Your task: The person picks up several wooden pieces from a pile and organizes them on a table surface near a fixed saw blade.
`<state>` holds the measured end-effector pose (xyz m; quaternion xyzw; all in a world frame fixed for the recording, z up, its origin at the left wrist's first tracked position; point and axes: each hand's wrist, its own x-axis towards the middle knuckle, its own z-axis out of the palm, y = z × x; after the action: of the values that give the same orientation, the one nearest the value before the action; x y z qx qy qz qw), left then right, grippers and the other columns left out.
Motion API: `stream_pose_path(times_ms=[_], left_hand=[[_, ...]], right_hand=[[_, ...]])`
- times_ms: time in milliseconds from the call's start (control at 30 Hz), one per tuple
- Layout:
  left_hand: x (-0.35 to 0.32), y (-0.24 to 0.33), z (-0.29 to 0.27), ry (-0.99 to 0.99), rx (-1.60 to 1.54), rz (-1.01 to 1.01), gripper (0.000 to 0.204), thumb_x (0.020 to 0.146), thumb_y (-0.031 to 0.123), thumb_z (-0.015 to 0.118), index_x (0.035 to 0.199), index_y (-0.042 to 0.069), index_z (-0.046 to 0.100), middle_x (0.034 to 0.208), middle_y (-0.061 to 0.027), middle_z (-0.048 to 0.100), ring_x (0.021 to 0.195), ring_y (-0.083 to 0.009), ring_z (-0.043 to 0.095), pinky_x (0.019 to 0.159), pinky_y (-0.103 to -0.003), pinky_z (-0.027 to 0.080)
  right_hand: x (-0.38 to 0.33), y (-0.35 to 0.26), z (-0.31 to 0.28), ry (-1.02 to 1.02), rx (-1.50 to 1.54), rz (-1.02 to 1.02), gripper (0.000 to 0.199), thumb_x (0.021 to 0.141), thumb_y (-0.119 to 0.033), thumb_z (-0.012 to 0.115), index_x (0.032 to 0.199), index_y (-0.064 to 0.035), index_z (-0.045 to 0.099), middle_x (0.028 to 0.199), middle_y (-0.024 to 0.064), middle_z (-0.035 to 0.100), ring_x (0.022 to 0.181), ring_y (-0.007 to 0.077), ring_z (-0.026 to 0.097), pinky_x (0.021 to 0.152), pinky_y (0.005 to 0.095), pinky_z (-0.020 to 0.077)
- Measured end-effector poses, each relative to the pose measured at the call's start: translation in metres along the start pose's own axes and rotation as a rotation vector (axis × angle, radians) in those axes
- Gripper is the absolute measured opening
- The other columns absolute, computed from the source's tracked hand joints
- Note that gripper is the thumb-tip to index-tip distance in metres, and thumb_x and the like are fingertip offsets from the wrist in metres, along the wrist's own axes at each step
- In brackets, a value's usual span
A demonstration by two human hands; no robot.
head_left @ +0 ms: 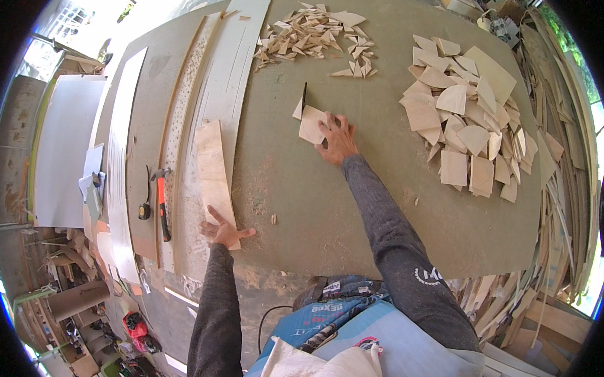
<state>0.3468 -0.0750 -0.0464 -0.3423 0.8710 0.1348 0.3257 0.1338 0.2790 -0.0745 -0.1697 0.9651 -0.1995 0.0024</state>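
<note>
Pale wood piece (pixel 311 126) — small, four-sided, askew | pale strip (pixel 216 171) — long, left of it

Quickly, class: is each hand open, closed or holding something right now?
Left hand: open, fingers spread on the long wooden strip.
Right hand: fingers bent on the small wooden piece; whether the grip is closed cannot be told.

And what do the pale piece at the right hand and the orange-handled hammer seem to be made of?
Pale piece: bare wood, probably plywood; the tan, matt, unpainted face suggests it.
Hammer: greyish head, likely metal by its colour; orange and black handle, perhaps plastic or rubber, judging by the even, bright orange.
</note>
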Motion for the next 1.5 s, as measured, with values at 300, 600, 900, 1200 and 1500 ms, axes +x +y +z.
stream_pose_path(times_ms=[300,600,900,1200,1500], left_hand=[[0.004,-0.004,0.003,-0.010,-0.025,-0.002,0.169,0.050,0.061,0.091,0.134,0.012,-0.046,0.138,-0.0510,-0.028,0.130,-0.0676,-0.024,0.105,-0.074,-0.006],[0.001,-0.003,0.003,0.010,-0.022,0.003,0.167,0.052,0.059,0.091,0.135,0.013,-0.046,0.139,-0.0509,-0.026,0.130,-0.0677,-0.024,0.105,-0.075,-0.002],[-0.002,-0.001,0.000,-0.009,-0.038,-0.005,0.167,0.051,0.061,0.090,0.135,0.013,-0.046,0.139,-0.0510,-0.025,0.131,-0.0665,-0.024,0.105,-0.074,-0.003],[0.001,-0.002,0.001,-0.005,-0.015,-0.007,0.167,0.051,0.062,0.090,0.135,0.012,-0.046,0.139,-0.0509,-0.025,0.130,-0.0668,-0.024,0.105,-0.074,-0.006],[0.000,-0.001,0.001,-0.004,-0.012,0.007,0.167,0.051,0.063,0.089,0.135,0.012,-0.046,0.137,-0.0519,-0.027,0.129,-0.0692,-0.023,0.104,-0.075,-0.005]], right_hand=[[-0.008,-0.010,-0.008,0.007,0.033,0.022,0.066,0.077,-0.031,0.072,0.135,-0.0072,0.053,0.151,0.0158,0.034,0.133,0.0359,0.029,0.106,0.0606,0.0287],[-0.001,-0.008,-0.003,0.007,0.008,0.016,0.065,0.076,-0.032,0.072,0.134,-0.0070,0.055,0.151,0.0162,0.034,0.133,0.0375,0.028,0.105,0.0624,0.0290],[-0.012,-0.016,0.000,-0.005,0.000,0.041,0.066,0.076,-0.033,0.071,0.135,-0.0078,0.056,0.151,0.0179,0.032,0.133,0.0372,0.027,0.103,0.0646,0.0273],[-0.007,-0.014,-0.002,-0.035,-0.010,0.042,0.066,0.076,-0.033,0.071,0.135,-0.0071,0.055,0.151,0.0175,0.033,0.134,0.0369,0.027,0.104,0.0656,0.0261],[-0.002,-0.015,-0.007,-0.078,-0.017,0.062,0.068,0.077,-0.034,0.072,0.137,-0.0074,0.054,0.149,0.0171,0.032,0.133,0.0374,0.027,0.105,0.0652,0.0266]])
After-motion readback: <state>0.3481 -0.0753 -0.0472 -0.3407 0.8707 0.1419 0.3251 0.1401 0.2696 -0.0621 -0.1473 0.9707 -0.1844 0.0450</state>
